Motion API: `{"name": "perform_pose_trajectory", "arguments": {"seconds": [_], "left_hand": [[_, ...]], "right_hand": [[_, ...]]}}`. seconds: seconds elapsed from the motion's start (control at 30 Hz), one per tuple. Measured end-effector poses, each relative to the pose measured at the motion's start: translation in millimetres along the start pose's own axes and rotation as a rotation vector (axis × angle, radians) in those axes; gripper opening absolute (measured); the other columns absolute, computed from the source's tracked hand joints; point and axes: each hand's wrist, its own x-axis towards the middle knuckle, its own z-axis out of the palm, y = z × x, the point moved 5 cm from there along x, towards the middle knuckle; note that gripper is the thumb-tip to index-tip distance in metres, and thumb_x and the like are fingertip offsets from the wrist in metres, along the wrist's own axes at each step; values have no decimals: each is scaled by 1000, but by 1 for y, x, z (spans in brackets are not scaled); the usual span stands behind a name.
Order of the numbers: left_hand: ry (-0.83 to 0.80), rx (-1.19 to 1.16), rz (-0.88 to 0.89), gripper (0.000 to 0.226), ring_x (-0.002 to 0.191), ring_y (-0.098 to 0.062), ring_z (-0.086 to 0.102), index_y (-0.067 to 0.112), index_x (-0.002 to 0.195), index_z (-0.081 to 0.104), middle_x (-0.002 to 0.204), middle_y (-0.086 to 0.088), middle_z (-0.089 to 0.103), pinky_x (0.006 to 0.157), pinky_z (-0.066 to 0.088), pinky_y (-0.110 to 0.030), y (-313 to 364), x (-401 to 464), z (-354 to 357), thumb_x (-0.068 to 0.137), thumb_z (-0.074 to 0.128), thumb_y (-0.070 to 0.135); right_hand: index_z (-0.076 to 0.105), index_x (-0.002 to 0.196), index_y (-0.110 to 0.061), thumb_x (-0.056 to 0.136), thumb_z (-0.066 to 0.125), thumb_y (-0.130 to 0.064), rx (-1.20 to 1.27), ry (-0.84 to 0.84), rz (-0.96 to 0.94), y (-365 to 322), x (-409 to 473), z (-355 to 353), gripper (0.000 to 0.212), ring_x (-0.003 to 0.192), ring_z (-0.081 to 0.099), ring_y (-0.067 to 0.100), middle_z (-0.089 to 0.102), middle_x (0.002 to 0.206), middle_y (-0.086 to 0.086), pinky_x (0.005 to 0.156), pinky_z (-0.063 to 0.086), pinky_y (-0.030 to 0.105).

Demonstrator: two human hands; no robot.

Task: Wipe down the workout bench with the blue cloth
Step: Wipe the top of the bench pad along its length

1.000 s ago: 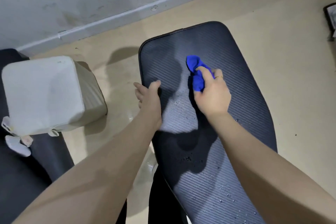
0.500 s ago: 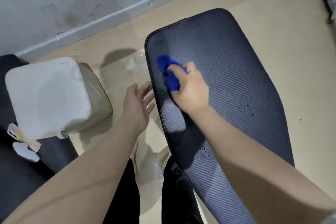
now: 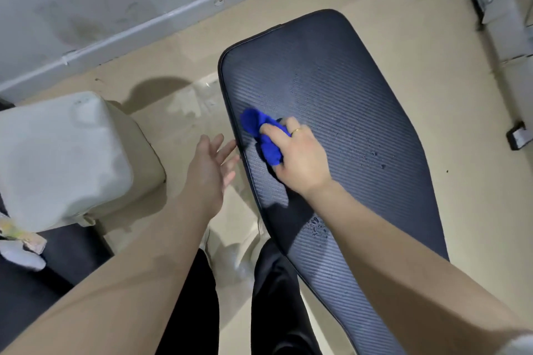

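My right hand (image 3: 300,161) grips bunched blue cloth (image 3: 264,135) on workout bench (image 3: 360,112) near its left edge; bench long axis runs away, unwiped droplets rightward; left hand (image 3: 209,170) spread, beside bench edge

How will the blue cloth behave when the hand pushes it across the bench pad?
The blue cloth is probably floppy: it lies bunched and folded under the right hand. It likely weighs little, since the fingers alone gather it. On the ribbed, droplet-marked bench pad it may drag and crumple rather than slide flat.
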Motion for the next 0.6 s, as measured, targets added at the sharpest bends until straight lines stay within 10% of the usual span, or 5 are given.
{"name": "perform_pose_trajectory", "arguments": {"seconds": [0.13, 0.23, 0.37, 0.5, 0.6], "left_hand": [[74, 59, 14, 49, 129, -8, 47, 20, 138, 43, 143, 5, 49, 104, 31, -22, 3, -16, 12, 99, 29, 46], [53, 205, 19, 27, 84, -3, 64, 20, 100, 56, 98, 7, 69, 75, 47, -14, 5, -21, 37, 98, 38, 39], [56, 370, 99, 89, 126, -23, 49, 21, 150, 15, 146, -2, 43, 109, 38, -41, -8, -10, 53, 73, 56, 39], [115, 477, 94, 112, 141, -30, 32, 24, 148, 7, 155, -10, 26, 114, 30, -51, -19, -11, 58, 50, 58, 38], [213, 630, -23, 106, 147, -27, 14, 21, 150, -12, 160, -8, 0, 119, 19, -44, -16, -18, 67, 73, 60, 18]], "right_hand": [[57, 113, -35, 73, 65, -30, -171, -283, -426, -10, -46, 6, 42, 72, 57, 23, 59, 96, 2, 49, 37, 23], [54, 122, -33, 74, 68, -21, -223, -208, -233, 24, -18, -15, 51, 83, 56, 30, 57, 106, 8, 58, 42, 32], [50, 128, -27, 80, 59, -12, -120, 86, 300, 66, 1, -27, 52, 91, 50, 37, 52, 115, 14, 67, 45, 39], [56, 114, -27, 63, 75, -19, -125, 93, 71, 36, -46, 0, 56, 74, 55, 34, 61, 107, 12, 55, 49, 36], [55, 115, -30, 60, 77, -21, -103, -64, -95, 30, -62, 5, 59, 72, 56, 32, 62, 103, 10, 50, 49, 35]]}}
